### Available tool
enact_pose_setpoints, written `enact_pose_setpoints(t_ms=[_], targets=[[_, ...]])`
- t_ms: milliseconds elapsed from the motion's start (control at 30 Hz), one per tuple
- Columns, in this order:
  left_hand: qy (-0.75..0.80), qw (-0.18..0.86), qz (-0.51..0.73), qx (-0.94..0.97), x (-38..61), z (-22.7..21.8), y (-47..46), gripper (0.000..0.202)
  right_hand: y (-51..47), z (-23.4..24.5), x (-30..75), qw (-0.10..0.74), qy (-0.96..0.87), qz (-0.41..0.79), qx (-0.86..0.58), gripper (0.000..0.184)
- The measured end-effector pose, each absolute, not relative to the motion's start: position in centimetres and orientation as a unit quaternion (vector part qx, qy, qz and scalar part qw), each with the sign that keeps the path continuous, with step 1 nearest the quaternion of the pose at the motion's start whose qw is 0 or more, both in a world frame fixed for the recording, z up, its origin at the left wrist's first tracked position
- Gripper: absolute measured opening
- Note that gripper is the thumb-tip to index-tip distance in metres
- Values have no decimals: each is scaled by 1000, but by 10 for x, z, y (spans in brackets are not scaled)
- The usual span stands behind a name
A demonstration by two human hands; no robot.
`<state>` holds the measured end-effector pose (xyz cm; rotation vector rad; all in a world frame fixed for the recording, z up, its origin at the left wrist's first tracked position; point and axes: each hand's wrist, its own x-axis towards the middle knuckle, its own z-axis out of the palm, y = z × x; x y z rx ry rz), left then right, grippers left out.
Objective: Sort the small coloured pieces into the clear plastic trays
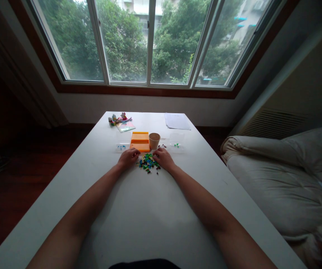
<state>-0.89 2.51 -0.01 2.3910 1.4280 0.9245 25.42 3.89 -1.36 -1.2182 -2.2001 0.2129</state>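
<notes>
A loose pile of small green, blue, yellow and dark brown pieces (149, 161), like tiny building bricks, lies on the white table between my hands. My left hand (128, 158) rests at the pile's left, fingers curled, close to the front edge of an orange box (140, 141). On the other side, my right hand (163, 157) bends its fingers down at the pile's upper right edge. Both hands look closed, but whatever may be between the fingertips is too small to make out. A brown paper cup (154, 139) stands upright just beyond my right hand.
Clear plastic trays flank the box and cup: the left tray (121, 147) holds blue bits, the right tray (177, 145) green ones. Several brown bits (164, 146) lie between cup and right tray. Small toy figures (112, 120) and paper sheets (177, 121) are at the table's far end.
</notes>
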Motion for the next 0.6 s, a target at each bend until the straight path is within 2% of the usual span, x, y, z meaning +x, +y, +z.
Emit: enact_pose_setpoints(t_ms=[200, 600], targets=[[482, 103, 314, 812, -8, -2, 26, 19, 37, -14, 251, 286, -829, 67, -475, 5], [483, 102, 313, 812, -9, 0, 24, 20, 35, -5, 254, 243, -831, 62, -497, 7]])
